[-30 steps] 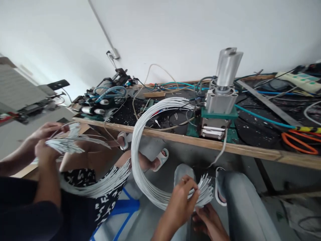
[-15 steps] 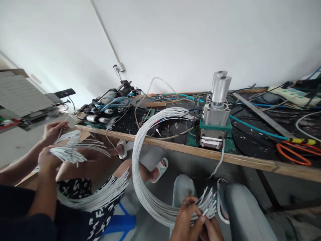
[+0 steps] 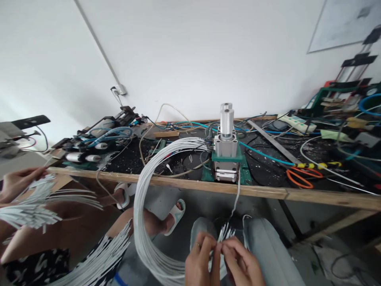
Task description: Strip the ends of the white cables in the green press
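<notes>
A large bundle of white wires (image 3: 139, 222) loops from the bench down to my lap. Its cut ends (image 3: 226, 232) fan out just beyond my fingers. My left hand (image 3: 201, 258) is closed, thumb and fingers pinched at the wires near those ends. Close against it, my right hand (image 3: 242, 262) also pinches there, and the fingertips of both hands meet. Which single wires they grip is hidden by the fingers. The far end of the loop lies beside a silver pneumatic press (image 3: 226, 147) on a green base, at the bench's front edge.
A co-worker's hand (image 3: 22, 182) is at the left, by more white wires (image 3: 32, 210). Another wire bundle (image 3: 101, 254) lies across that person's lap. The bench (image 3: 262, 192) has a wooden edge and carries a steel ruler (image 3: 274, 143), orange cable (image 3: 300, 178), hoses and a power strip (image 3: 297, 123).
The view has swung right, so the bench things sit further left. My right hand has come up beside my left, and both sets of fingertips now meet over the wires.
</notes>
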Motion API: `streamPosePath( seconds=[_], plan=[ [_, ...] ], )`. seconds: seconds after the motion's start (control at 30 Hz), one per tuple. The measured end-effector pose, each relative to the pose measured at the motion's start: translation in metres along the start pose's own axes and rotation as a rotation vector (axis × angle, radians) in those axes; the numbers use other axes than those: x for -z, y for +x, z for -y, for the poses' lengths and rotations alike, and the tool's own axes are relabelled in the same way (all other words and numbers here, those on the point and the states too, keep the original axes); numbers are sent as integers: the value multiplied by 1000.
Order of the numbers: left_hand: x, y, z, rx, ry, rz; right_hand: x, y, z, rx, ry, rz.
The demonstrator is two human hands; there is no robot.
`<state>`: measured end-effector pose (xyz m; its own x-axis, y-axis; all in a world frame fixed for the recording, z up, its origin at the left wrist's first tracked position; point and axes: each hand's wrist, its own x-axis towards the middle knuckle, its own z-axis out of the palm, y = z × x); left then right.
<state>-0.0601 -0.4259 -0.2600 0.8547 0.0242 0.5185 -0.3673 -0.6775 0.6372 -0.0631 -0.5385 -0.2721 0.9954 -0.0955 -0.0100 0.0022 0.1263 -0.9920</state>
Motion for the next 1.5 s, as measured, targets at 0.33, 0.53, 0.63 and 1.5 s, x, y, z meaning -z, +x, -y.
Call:
streamPosePath(
  seconds=[0.33,0.53,0.63,1.5],
  plan=[
    [6,128,-27,-36,293,220,143,86,69,597,-589,-498],
    [0,142,-31,-28,348,236,211,113,91,968,-954,-730],
    [-3,147,-34,-30,368,230,221,123,93,1062,-1055,-723],
    [-19,160,-46,-12,568,180,233,157,54,1042,-1125,-743]
  ],
)
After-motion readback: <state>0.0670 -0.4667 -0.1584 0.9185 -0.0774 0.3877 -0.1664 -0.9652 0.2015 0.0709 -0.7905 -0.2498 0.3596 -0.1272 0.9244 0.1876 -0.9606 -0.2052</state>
